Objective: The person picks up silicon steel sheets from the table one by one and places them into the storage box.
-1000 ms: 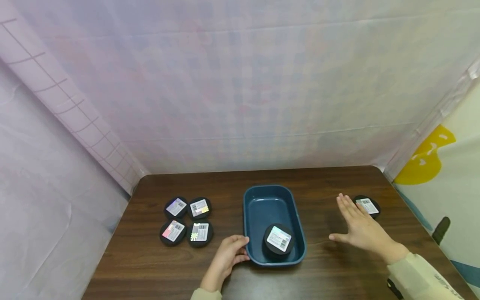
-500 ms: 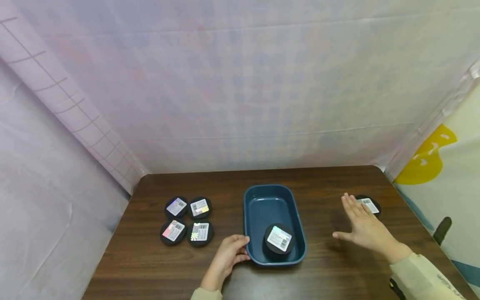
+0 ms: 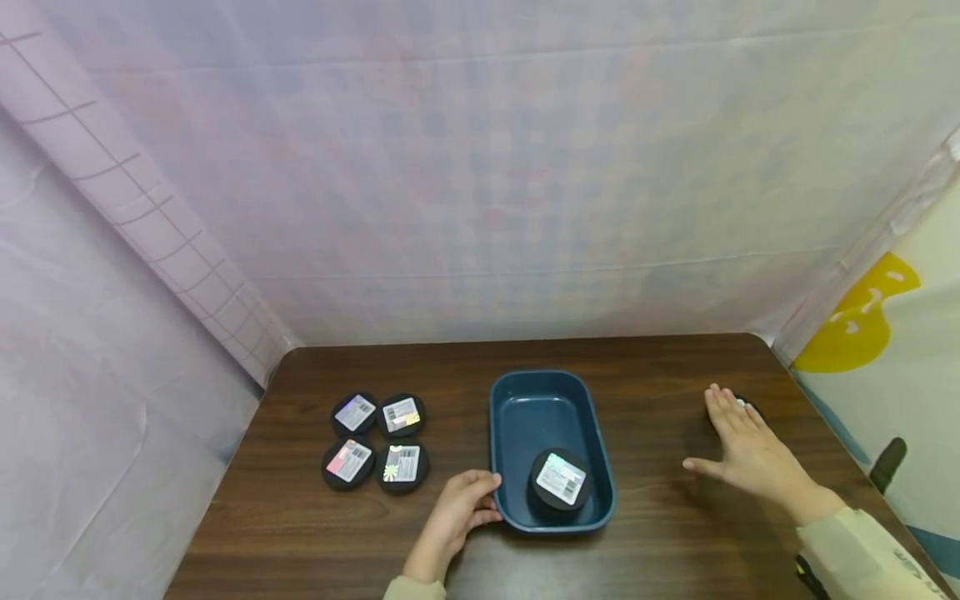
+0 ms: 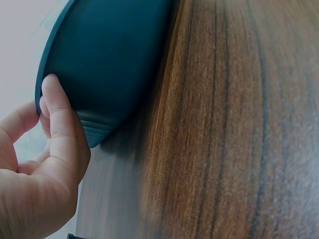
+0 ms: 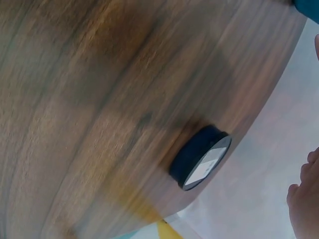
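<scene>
From right wrist only, rightmost puck [image 5: 199, 157] whole, right fingers [image 3: 732, 417] straight, left [image 4: 57, 99] pinching tray [image 4: 104, 40]

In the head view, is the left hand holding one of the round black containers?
No, the left hand pinches the rim of the blue tray.

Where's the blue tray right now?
In the head view, the blue tray stands near the middle of the wooden table, its left rim held by the left hand.
</scene>
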`<control>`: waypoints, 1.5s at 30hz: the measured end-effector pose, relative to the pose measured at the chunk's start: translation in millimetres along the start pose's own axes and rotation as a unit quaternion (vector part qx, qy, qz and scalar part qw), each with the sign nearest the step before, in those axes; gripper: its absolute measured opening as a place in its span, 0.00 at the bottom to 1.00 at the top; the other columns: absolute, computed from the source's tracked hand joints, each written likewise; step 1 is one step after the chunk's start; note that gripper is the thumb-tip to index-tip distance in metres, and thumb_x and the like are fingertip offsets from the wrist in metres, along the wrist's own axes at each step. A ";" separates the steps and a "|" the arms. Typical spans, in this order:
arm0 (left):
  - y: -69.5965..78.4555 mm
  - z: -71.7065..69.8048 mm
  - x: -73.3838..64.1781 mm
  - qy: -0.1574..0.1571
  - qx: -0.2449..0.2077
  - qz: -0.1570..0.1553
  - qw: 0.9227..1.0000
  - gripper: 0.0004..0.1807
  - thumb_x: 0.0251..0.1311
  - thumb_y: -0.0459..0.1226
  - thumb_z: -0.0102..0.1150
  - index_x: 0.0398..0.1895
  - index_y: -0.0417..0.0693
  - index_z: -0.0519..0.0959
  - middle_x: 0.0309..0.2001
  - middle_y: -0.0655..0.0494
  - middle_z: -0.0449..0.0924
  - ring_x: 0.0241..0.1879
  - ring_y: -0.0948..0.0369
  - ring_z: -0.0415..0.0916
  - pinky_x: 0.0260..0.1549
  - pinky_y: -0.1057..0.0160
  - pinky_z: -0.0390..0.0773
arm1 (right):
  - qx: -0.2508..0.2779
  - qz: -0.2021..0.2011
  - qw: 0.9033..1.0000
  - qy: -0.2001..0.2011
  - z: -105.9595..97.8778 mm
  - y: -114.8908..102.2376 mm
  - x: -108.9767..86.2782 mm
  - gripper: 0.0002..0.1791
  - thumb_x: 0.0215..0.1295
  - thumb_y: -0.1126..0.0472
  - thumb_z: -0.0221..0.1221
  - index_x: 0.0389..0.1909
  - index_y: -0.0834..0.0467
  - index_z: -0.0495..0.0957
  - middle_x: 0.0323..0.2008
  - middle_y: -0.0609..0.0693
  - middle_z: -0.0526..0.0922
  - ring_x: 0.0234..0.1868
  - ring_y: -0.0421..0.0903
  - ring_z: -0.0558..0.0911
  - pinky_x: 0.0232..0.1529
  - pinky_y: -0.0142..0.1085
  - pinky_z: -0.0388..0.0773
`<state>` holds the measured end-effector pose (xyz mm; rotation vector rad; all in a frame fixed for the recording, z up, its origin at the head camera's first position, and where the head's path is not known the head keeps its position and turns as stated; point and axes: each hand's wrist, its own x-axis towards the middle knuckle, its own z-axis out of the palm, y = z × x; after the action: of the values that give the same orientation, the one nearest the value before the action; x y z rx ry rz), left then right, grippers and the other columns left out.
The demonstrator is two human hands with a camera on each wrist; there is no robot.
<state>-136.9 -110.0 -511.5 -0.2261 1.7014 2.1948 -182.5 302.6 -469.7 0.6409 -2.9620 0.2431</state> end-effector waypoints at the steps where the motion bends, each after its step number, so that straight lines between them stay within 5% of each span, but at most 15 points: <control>1: 0.0 0.1 -0.1 0.000 0.001 0.000 1.000 0.11 0.61 0.36 0.53 0.38 0.33 0.72 0.22 0.55 0.71 0.22 0.64 0.71 0.23 0.69 0.79 | 0.005 0.006 1.000 -0.006 -1.2 1.1 -0.2 0.60 0.55 0.38 0.59 0.69 0.70 0.34 0.70 0.66 0.34 0.71 0.53 0.29 0.68 0.44 0.21; 6: -0.7 0.1 -0.2 -0.004 0.006 0.003 1.000 0.12 0.61 0.36 0.53 0.39 0.32 0.72 0.22 0.56 0.71 0.22 0.65 0.70 0.23 0.69 0.79 | 0.011 0.019 1.000 -0.018 -4.6 7.8 -0.4 0.60 0.56 0.37 0.58 0.68 0.73 0.35 0.69 0.70 0.34 0.70 0.64 0.38 0.68 0.48 0.21; 14: -2.1 -0.9 0.7 -0.008 0.004 0.004 1.000 0.11 0.62 0.36 0.52 0.38 0.33 0.72 0.22 0.56 0.71 0.22 0.65 0.70 0.23 0.69 0.79 | 0.000 0.019 1.000 -0.015 -5.3 20.0 -1.0 0.59 0.57 0.38 0.58 0.68 0.74 0.35 0.68 0.71 0.35 0.70 0.59 0.30 0.67 0.49 0.21; 45: -2.2 -0.6 1.9 -0.005 -0.002 -0.002 1.000 0.09 0.61 0.36 0.53 0.36 0.36 0.73 0.22 0.55 0.70 0.22 0.64 0.70 0.23 0.68 0.79 | 0.036 0.101 0.993 -0.057 0.7 66.9 7.5 0.62 0.56 0.36 0.58 0.65 0.79 0.34 0.65 0.78 0.35 0.67 0.70 0.35 0.65 0.58 0.22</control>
<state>-137.9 -109.8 -514.2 -0.2195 1.6893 2.1940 -217.3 359.6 -478.4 0.3729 -3.1438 0.3425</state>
